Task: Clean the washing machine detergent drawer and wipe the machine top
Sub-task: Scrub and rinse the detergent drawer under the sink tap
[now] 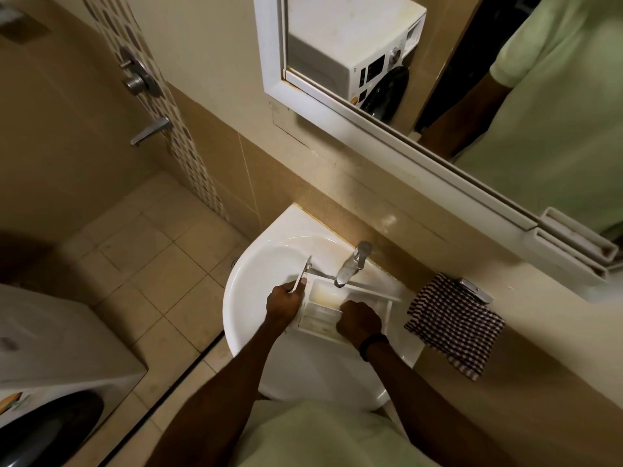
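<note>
- drawer (323, 299) in sink (256, 251), under tap (352, 264); tap at sink's rear
- left hand (285, 306) at drawer's left end; right hand (359, 323) on its near right part
- cloth (455, 325) right of sink
- washer (50, 348) well left of sink; mirror (505, 79) above, behind tap

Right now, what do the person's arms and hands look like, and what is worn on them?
Both forearms are bare: no sleeves reach them, and neither the left hand nor the right hand wears a glove. A dark band sits on the right wrist; the left wrist is bare. The shirt is pale green, and the mirror shows it has short sleeves.
</note>
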Demonstrator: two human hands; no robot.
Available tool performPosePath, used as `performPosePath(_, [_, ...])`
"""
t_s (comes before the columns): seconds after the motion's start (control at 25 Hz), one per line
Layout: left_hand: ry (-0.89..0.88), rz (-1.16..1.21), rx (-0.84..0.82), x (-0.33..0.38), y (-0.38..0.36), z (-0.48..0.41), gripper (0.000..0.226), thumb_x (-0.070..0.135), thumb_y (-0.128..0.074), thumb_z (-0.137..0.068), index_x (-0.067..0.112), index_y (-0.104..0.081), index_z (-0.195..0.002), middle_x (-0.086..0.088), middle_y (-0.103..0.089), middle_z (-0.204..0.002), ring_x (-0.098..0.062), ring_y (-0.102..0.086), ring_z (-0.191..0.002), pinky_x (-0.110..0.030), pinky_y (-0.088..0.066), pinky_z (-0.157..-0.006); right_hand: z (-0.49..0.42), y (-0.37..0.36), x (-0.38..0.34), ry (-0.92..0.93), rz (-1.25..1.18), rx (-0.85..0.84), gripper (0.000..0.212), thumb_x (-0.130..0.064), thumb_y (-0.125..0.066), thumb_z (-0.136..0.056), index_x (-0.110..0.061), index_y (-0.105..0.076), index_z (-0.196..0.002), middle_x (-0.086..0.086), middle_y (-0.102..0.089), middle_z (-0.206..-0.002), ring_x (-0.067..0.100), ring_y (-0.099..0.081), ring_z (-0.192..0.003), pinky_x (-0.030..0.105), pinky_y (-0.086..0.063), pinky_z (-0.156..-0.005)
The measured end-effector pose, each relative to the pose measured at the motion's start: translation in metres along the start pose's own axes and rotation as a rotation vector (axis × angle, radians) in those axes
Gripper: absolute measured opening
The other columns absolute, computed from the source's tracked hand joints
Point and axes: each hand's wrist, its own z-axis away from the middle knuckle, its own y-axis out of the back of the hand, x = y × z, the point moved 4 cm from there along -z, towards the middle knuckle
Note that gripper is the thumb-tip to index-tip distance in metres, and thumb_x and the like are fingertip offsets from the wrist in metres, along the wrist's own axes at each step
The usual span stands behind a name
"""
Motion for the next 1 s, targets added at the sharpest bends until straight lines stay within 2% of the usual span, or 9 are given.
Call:
performPosePath(0.08, [-0.001,-0.002,0.002,0.005,-0.004,0.003,0.051,0.062,-0.054,-0.097,0.019,-0.080,-0.109,-0.013,-0.077,-0.103,-0.035,-0.066,-0.109,-0.041,-0.051,-0.100,0.000,-0.001,-0.007,0.045,-0.028,0.031,0.028,-0.011,-0.057,-0.088,-0.005,-0.065,-0.114,0.014,-0.065,-0.120,0.032,-0.061,-0.113,0.033,-0.049,-0.089])
performPosePath(0.16, [-0.005,-0.013,-0.009,0.008,-0.005,0.002,0.051,0.062,-0.053,-0.098,0.020,-0.080,-0.109,-0.013,-0.077,-0.104,-0.036,-0.066,-0.108,-0.042,-0.051,-0.100,0.007,-0.009,-0.034,0.214,-0.038,0.020,0.047,-0.005,-0.055,-0.084,-0.004,-0.058,-0.131,0.015,-0.057,-0.138,0.033,-0.051,-0.129,0.034,-0.039,-0.107])
performPosePath(0.2, [-0.007,-0.023,-0.015,0.009,-0.003,0.001,0.052,0.063,-0.053,-0.097,0.020,-0.080,-0.109,-0.013,-0.077,-0.104,-0.036,-0.066,-0.108,-0.041,-0.051,-0.100,0.010,-0.012,-0.035,0.248,-0.061,0.006,0.053,-0.005,-0.055,-0.084,-0.006,-0.055,-0.136,0.014,-0.055,-0.142,0.032,-0.049,-0.133,0.035,-0.037,-0.110])
performPosePath(0.36, [0.015,-0.039,-0.025,0.006,0.002,0.000,0.055,0.062,-0.053,-0.098,0.015,-0.079,-0.107,-0.015,-0.076,-0.101,-0.037,-0.066,-0.107,-0.038,-0.050,-0.096,0.001,0.000,0.012,0.010,-0.020,0.059,0.027,-0.012,-0.054,-0.090,-0.009,-0.065,-0.115,0.010,-0.066,-0.119,0.027,-0.061,-0.114,0.031,-0.049,-0.092])
performPosePath(0.56, [0.017,-0.024,-0.022,0.007,0.003,0.001,0.058,0.068,-0.053,-0.094,0.020,-0.079,-0.113,-0.012,-0.077,-0.108,-0.034,-0.066,-0.110,-0.039,-0.050,-0.101,0.013,-0.011,-0.013,0.202,-0.079,0.037,0.051,-0.009,-0.057,-0.089,-0.011,-0.055,-0.140,0.010,-0.057,-0.142,0.029,-0.050,-0.132,0.032,-0.037,-0.110])
performPosePath(0.72, [0.018,-0.019,-0.021,0.009,0.000,0.005,0.065,0.074,-0.051,-0.090,0.018,-0.079,-0.110,-0.015,-0.076,-0.103,-0.036,-0.067,-0.107,-0.042,-0.052,-0.100,0.006,-0.003,0.015,0.026,-0.002,0.132,0.031,-0.010,-0.047,-0.093,-0.008,-0.064,-0.120,0.011,-0.065,-0.121,0.028,-0.059,-0.117,0.033,-0.046,-0.096])
performPosePath(0.84, [0.013,-0.036,-0.021,0.012,-0.007,0.009,0.054,0.064,-0.053,-0.097,0.020,-0.078,-0.115,-0.014,-0.076,-0.110,-0.036,-0.065,-0.112,-0.039,-0.050,-0.101,0.012,-0.017,-0.022,0.257,-0.008,0.077,0.054,-0.006,-0.054,-0.083,-0.005,-0.055,-0.137,0.016,-0.055,-0.142,0.033,-0.049,-0.134,0.037,-0.036,-0.112])
performPosePath(0.88, [0.016,-0.036,-0.018,0.012,-0.006,0.010,0.053,0.064,-0.053,-0.097,0.020,-0.078,-0.115,-0.013,-0.076,-0.111,-0.036,-0.065,-0.113,-0.039,-0.050,-0.101,0.015,-0.016,-0.022,0.270,-0.014,0.057,0.056,-0.006,-0.055,-0.084,-0.007,-0.053,-0.140,0.015,-0.053,-0.145,0.031,-0.047,-0.135,0.036,-0.034,-0.113])
performPosePath(1.0, [0.028,-0.015,-0.004,0.007,-0.004,0.012,0.053,0.062,-0.054,-0.097,0.019,-0.078,-0.115,-0.014,-0.076,-0.111,-0.037,-0.064,-0.113,-0.040,-0.050,-0.102,0.002,-0.007,0.011,0.049,0.048,0.109,0.031,-0.010,-0.049,-0.094,-0.009,-0.064,-0.121,0.012,-0.064,-0.125,0.029,-0.060,-0.117,0.034,-0.047,-0.097])
